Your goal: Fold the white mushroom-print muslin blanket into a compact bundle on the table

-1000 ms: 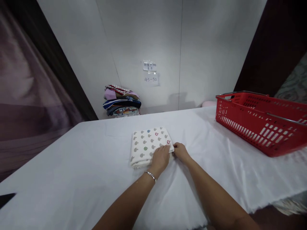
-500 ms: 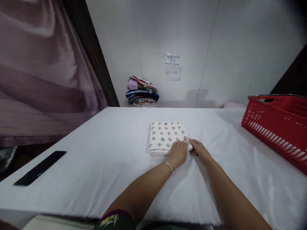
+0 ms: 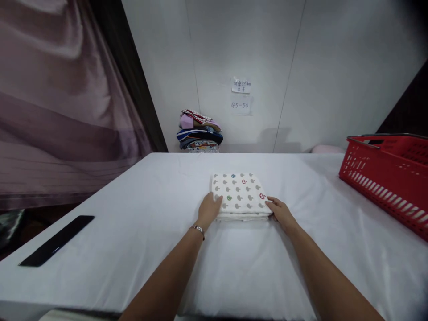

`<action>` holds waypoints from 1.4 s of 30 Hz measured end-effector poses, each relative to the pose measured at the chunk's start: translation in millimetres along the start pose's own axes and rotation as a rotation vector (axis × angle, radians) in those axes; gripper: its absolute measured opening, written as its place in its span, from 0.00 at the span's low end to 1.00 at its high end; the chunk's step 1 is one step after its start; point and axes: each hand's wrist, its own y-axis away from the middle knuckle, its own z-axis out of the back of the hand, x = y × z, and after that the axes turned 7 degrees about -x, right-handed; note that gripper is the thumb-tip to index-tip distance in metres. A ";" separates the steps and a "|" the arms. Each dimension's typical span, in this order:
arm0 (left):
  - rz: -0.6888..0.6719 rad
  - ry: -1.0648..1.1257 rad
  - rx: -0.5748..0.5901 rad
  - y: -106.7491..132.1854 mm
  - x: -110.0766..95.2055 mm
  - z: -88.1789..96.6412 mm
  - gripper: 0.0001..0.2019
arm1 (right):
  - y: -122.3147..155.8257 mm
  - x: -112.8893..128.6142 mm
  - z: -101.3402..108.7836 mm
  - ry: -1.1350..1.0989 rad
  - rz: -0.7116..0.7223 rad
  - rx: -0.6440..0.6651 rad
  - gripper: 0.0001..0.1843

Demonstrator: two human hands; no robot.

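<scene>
A folded white cloth [image 3: 239, 192] printed with grey, red, green and blue mushroom-like shapes lies flat in the middle of the white-covered table [image 3: 140, 249]. Its folded layers show along the near edge. My left hand [image 3: 209, 207] grips the left side near the front corner, thumb on top and fingers tucked out of sight. At the right front corner my right hand [image 3: 281, 212] pinches the cloth, the thumb above and the other fingers partly hidden below the edge. A bracelet circles my left wrist.
A red plastic basket [image 3: 384, 178] stands on the right of the table. A flat black strip [image 3: 56, 240] lies at the left. Behind the table's far edge is a pile of folded fabrics [image 3: 199, 133] against the wall. A pinkish curtain [image 3: 67, 107] hangs on the left.
My left hand has moved left, from the cloth's right front part to its left side. My right hand stays at the right corner. The cloth's near edge looks straighter.
</scene>
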 end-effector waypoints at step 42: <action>-0.603 -0.368 0.218 -2.9 -96.8 -23.5 0.21 | -50.5 1.0 -39.8 0.389 0.355 -0.159 0.13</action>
